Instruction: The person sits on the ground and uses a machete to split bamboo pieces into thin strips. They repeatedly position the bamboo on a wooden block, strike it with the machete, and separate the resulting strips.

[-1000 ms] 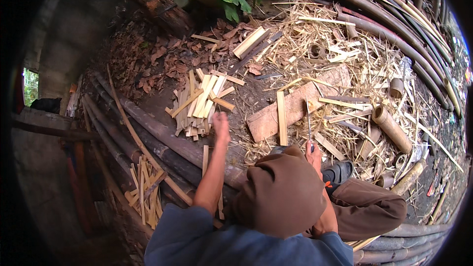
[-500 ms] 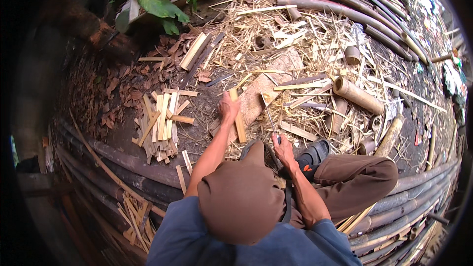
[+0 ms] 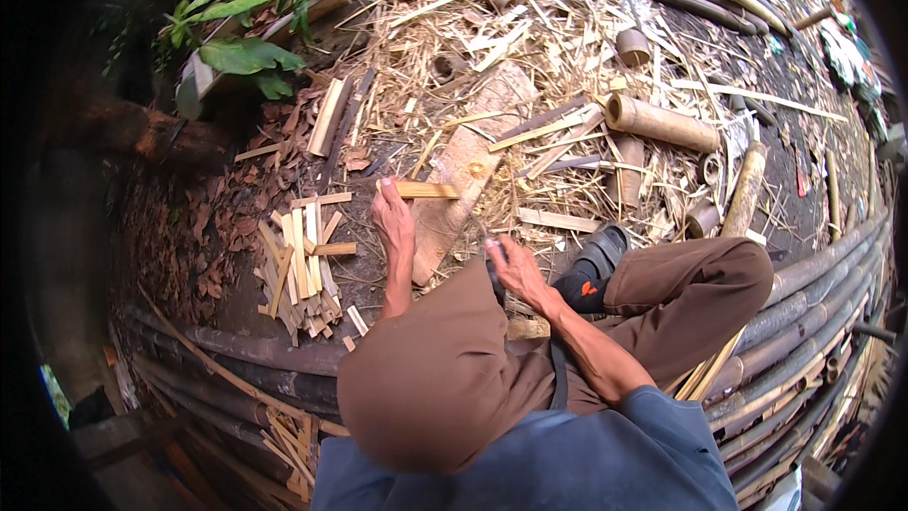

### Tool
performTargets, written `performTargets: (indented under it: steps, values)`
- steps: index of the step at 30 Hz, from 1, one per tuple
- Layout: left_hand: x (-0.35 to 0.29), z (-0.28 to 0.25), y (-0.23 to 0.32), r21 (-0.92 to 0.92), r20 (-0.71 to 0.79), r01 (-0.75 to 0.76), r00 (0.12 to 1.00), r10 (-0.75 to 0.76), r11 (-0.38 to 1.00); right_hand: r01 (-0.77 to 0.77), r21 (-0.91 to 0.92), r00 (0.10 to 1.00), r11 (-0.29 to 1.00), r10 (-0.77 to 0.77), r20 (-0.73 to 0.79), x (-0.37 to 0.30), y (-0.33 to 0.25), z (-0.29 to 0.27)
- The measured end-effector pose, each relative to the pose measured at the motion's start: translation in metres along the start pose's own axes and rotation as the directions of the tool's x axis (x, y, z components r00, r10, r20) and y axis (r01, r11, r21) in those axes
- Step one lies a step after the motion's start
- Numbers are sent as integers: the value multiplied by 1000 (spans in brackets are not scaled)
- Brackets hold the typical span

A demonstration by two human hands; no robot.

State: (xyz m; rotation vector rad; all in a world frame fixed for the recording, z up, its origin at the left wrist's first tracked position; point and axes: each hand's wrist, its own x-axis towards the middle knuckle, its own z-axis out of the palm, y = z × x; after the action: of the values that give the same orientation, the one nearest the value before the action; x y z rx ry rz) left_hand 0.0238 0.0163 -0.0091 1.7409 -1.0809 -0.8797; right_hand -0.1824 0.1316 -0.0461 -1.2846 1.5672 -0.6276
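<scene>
While gripping bamboo strip (image 3: 426,190), L hand (image 3: 392,222).

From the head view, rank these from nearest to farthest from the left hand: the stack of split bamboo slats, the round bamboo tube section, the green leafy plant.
1. Stack of split bamboo slats: just to the left of the left hand, on the ground.
2. Green leafy plant: up and to the left, by the upper edge.
3. Round bamboo tube section: far right, lying among the straw-like shavings.

Left hand (image 3: 392,218) now grips a bamboo strip (image 3: 426,190), lifted off the plank (image 3: 468,166)
</scene>
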Motion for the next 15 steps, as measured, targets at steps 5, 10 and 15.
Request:
performTargets:
  steps: [5,10,15]
  values:
    - [-23,4,9,142,10,9,1000,-11,990,114,85,990,990,-120,75,-2,-13,15]
    - [-29,14,17,84,-11,-77,997,78,994,-95,-20,992,995,96,80,16,37,7]
    - [0,22,-30,78,-114,-239,962,247,968,-127,19,989,992,128,-68,3,42,22]
